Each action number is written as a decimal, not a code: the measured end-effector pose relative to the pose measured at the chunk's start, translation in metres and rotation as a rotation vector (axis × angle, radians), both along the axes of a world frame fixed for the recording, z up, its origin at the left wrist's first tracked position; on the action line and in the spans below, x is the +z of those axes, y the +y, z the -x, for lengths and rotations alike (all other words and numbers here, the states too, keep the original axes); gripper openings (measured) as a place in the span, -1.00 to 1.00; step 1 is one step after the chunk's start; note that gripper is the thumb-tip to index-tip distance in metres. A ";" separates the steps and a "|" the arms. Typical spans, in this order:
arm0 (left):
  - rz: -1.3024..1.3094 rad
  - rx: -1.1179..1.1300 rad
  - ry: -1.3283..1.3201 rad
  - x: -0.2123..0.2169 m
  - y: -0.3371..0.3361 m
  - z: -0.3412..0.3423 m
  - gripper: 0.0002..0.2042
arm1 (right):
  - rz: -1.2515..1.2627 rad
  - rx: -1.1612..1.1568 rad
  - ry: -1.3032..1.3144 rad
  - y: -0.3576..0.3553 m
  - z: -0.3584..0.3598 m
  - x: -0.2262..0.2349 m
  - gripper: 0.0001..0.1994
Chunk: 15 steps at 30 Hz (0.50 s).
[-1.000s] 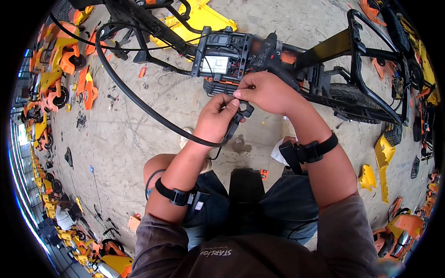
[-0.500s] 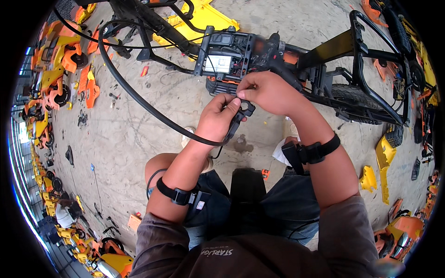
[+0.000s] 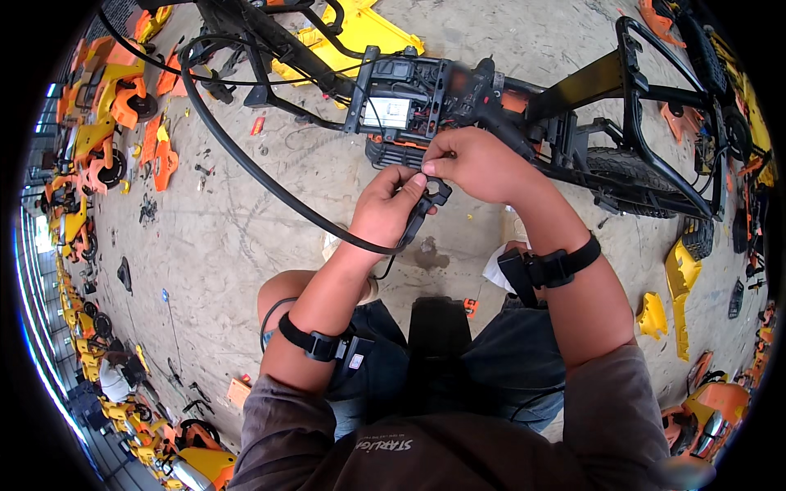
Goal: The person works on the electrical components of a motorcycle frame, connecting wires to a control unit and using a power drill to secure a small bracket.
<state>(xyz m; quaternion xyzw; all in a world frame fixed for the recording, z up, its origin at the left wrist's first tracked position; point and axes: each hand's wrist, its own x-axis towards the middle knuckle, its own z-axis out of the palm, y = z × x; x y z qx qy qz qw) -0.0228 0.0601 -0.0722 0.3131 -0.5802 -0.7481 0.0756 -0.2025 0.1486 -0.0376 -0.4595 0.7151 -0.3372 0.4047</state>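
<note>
My left hand (image 3: 383, 204) is closed around a black clamp bracket (image 3: 440, 193) with a round opening, its thumb pressed along the part. A thick black cable (image 3: 264, 182) runs from the bracket in a wide arc to the upper left. My right hand (image 3: 479, 168) meets the left thumb at the top of the bracket, its thumb and index finger pinched together. Whatever sits in that pinch is too small to make out. Just beyond both hands lies a stripped black scooter frame (image 3: 585, 86) with an exposed wiring and electronics section (image 3: 401, 90).
A yellow body panel (image 3: 360, 37) lies behind the frame. The frame's tyre (image 3: 626, 176) is to the right. More yellow panels (image 3: 678, 282) rest on the concrete floor (image 3: 213, 278) at right. Orange and yellow scooters (image 3: 98, 147) line the left side.
Both hands keep almost the same place and grip on the clamp bracket. The cable's arc has shifted very slightly to the right.
</note>
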 end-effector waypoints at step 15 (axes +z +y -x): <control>-0.005 -0.001 -0.005 0.001 -0.001 0.003 -0.77 | -0.033 0.016 -0.018 0.001 0.002 0.004 -0.81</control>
